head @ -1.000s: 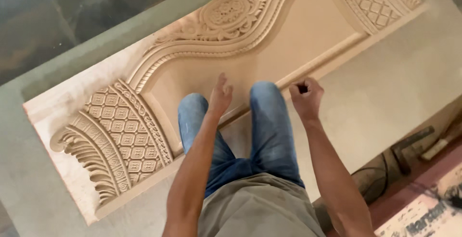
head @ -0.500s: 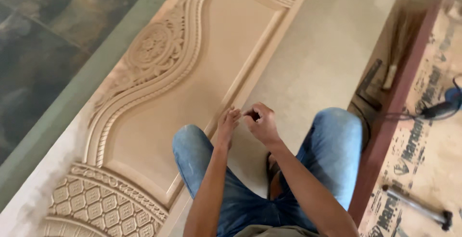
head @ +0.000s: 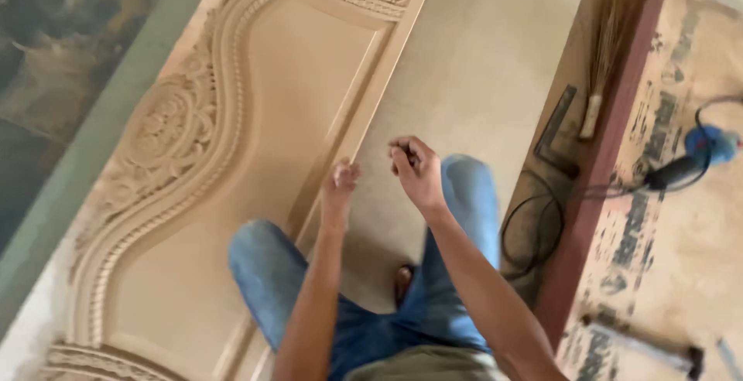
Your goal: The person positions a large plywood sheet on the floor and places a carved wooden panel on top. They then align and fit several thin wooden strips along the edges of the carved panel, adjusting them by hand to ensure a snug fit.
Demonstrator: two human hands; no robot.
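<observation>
Nearest, the left hand (head: 340, 180) is loosely curled, empty, above the straight edge of the carved wooden panel (head: 255, 164); the right hand (head: 416, 168) is closed on something too small to identify. The panel, lying flat, looks stiff and heavy, best gripped along its plain frame. Beyond, a blue power tool (head: 700, 153) lies on cardboard. No containers are seen.

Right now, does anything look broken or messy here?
Nothing looks broken. The carved wooden panel lies flat and whole. The left hand and right hand hover above its edge. Off to the side, a blue power tool and looped black cord lie loose on the floor.
</observation>
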